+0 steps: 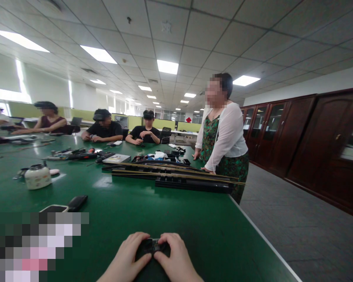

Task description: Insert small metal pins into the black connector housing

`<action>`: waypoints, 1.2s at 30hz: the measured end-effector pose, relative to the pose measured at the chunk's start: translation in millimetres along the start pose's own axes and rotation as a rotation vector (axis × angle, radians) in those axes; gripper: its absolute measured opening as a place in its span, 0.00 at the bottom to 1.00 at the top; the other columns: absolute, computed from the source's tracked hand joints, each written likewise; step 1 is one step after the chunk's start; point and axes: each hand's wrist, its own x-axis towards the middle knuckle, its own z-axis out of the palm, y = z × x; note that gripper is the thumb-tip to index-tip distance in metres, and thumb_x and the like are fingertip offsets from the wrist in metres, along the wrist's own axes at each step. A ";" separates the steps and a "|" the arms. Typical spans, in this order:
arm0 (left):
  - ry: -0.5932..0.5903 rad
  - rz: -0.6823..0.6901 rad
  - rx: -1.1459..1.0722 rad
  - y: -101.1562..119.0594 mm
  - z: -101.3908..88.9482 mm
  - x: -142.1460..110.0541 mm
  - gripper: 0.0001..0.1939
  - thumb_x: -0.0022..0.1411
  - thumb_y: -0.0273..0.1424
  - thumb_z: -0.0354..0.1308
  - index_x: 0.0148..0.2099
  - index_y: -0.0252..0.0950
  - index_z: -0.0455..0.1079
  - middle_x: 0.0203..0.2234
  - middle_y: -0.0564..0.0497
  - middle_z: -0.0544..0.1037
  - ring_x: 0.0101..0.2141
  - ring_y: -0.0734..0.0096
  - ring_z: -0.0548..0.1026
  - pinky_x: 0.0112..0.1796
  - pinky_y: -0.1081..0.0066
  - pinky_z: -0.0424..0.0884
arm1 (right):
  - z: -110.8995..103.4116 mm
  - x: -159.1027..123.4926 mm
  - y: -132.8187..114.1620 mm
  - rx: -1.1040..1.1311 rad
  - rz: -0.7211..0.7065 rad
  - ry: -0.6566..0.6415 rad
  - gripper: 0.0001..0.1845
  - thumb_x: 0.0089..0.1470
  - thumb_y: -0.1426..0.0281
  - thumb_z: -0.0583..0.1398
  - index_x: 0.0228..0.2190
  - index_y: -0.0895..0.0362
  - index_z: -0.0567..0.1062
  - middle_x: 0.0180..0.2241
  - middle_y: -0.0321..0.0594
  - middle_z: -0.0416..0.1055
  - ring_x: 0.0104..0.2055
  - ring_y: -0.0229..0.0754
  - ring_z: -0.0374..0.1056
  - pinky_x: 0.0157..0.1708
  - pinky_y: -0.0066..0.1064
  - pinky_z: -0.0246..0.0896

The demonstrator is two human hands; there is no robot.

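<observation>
At the near edge of the green table, my left hand (130, 256) and my right hand (177, 256) hold a small black device (155, 245) between them. Thumbs press on its near side while the fingers curl around its far side. Small lighter details show in the middle of the device, perhaps its inside. Its exact kind cannot be made out, since my fingers cover both ends. Both hands are closed on it, one at each end, just above or on the tabletop.
Long black bars (194, 185) with thin brass-coloured rods (176, 174) lie across the green table (120, 219). Left of them stand a patterned pot (38, 178) and a black object (78, 202). A standing person (223, 133) leans on the table's right edge; several others sit beyond.
</observation>
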 end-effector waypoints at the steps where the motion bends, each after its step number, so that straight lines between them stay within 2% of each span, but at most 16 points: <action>1: 0.001 0.003 -0.002 0.7 -0.2 0.0 0.14 0.48 0.33 0.59 0.40 0.41 0.71 0.39 0.47 0.77 0.41 0.58 0.72 0.44 0.61 0.67 | 0.2 0.3 0.6 0.003 -0.005 -0.002 0.11 0.38 0.74 0.61 0.29 0.52 0.73 0.37 0.38 0.70 0.43 0.45 0.64 0.45 0.34 0.55; 10: -0.026 -0.022 0.001 6.7 -2.9 1.4 0.12 0.47 0.32 0.59 0.38 0.40 0.71 0.38 0.47 0.77 0.41 0.58 0.72 0.44 0.60 0.66 | 1.3 2.7 3.9 0.051 0.005 0.004 0.10 0.38 0.75 0.61 0.29 0.52 0.73 0.40 0.38 0.70 0.47 0.46 0.63 0.48 0.35 0.54; 17: -0.032 -0.026 -0.014 6.8 -3.1 1.4 0.12 0.47 0.32 0.59 0.38 0.41 0.71 0.38 0.47 0.77 0.41 0.58 0.72 0.44 0.60 0.66 | -3.9 3.3 0.1 0.110 0.044 0.083 0.09 0.44 0.71 0.58 0.32 0.52 0.71 0.35 0.37 0.71 0.42 0.44 0.66 0.44 0.33 0.58; 26: -0.021 -0.022 -0.019 3.4 -2.5 2.0 0.13 0.47 0.31 0.59 0.39 0.40 0.71 0.39 0.46 0.76 0.42 0.57 0.72 0.45 0.59 0.66 | -3.4 7.0 7.9 0.131 0.038 0.268 0.10 0.47 0.68 0.56 0.35 0.53 0.71 0.37 0.41 0.72 0.43 0.46 0.67 0.44 0.35 0.60; 32: -0.046 -0.023 0.023 5.3 -3.7 1.6 0.13 0.48 0.30 0.57 0.40 0.39 0.70 0.39 0.47 0.76 0.42 0.59 0.72 0.45 0.60 0.66 | -1.1 9.4 16.1 0.179 -0.021 0.426 0.13 0.49 0.63 0.56 0.36 0.55 0.72 0.36 0.42 0.73 0.41 0.45 0.69 0.43 0.34 0.63; 36: -0.048 -0.026 0.035 6.4 -4.7 0.8 0.13 0.48 0.31 0.57 0.40 0.39 0.70 0.39 0.47 0.76 0.42 0.59 0.71 0.45 0.61 0.66 | -0.8 10.0 18.2 0.162 -0.025 0.468 0.14 0.50 0.61 0.55 0.37 0.54 0.72 0.37 0.42 0.73 0.41 0.45 0.69 0.42 0.34 0.63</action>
